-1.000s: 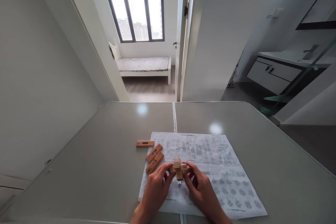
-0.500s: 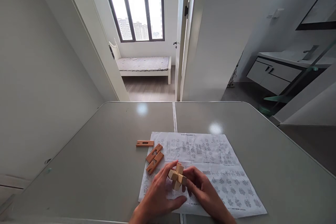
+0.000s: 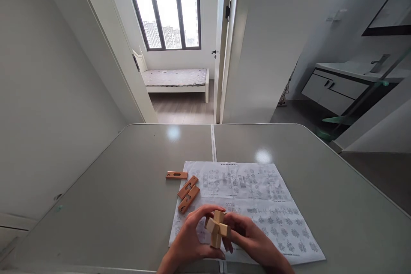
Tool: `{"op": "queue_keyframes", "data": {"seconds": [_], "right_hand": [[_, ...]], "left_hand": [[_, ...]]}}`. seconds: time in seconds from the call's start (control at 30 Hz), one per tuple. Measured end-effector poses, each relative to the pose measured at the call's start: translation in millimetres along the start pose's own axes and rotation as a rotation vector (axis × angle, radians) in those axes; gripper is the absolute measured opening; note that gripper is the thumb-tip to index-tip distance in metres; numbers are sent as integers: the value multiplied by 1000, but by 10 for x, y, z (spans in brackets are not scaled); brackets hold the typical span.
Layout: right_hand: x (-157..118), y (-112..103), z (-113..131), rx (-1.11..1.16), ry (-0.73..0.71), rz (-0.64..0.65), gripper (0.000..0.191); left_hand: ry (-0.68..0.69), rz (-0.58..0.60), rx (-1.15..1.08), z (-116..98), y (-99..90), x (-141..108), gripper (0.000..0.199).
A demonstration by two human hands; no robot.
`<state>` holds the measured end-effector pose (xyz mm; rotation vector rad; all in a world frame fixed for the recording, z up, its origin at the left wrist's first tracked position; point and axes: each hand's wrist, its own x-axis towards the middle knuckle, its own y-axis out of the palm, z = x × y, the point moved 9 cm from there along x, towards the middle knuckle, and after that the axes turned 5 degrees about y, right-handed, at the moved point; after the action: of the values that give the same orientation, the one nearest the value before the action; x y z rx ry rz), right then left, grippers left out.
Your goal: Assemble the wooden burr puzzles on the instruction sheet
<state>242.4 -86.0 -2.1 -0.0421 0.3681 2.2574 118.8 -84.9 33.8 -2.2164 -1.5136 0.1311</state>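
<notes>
Light-brown wood makes the one cross-shaped block [image 3: 217, 230], which is situated between two bare hands, raised above the near part of a sheet. Its several bars have square, flat ends and they cross each other at the middle. The left hand [image 3: 192, 233] is half open, like the letter C: its forefinger curves over the top of the block and its thumb supports it from below. The right hand [image 3: 252, 239] is more closed, with bent fingers and thumb gripping the block at its right side.

One paper sheet [image 3: 239, 202] lies under them, white, with fold creases and many small grey printed drawings, too fine for reading. Near its left edge are three reddish-brown wooden pieces, long and smooth, with cut-out middles. Two lie slanted on the paper, side by side; the third [image 3: 176, 175] lies mostly on the desk [image 3: 112, 205], its right end over the paper.

This desk is grey and glossy, with one seam, rounded far corners and two bright reflections. Behind it, at the right, is one washbasin cabinet [image 3: 335, 90]. Through the doorway stand one bed [image 3: 176, 78] with a patterned mattress and, farther, one dark-framed window [image 3: 167, 13] with three panes.
</notes>
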Motion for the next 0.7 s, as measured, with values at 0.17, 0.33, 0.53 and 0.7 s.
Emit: {"op": "queue_keyframes", "data": {"seconds": [0.17, 0.33, 0.53, 0.7], "right_hand": [[-12, 75, -52, -91, 29, 60, 40], [4, 39, -34, -247, -25, -54, 38], [-14, 11, 90, -434, -130, -176, 38], [-10, -1, 86, -492, -184, -222, 39]], "left_hand": [[-31, 45, -67, 5, 27, 12, 66], [-24, 5, -13, 44, 7, 2, 60], [6, -46, 110, 91, -39, -20, 60], [-15, -72, 134, 151, -46, -21, 65]]}}
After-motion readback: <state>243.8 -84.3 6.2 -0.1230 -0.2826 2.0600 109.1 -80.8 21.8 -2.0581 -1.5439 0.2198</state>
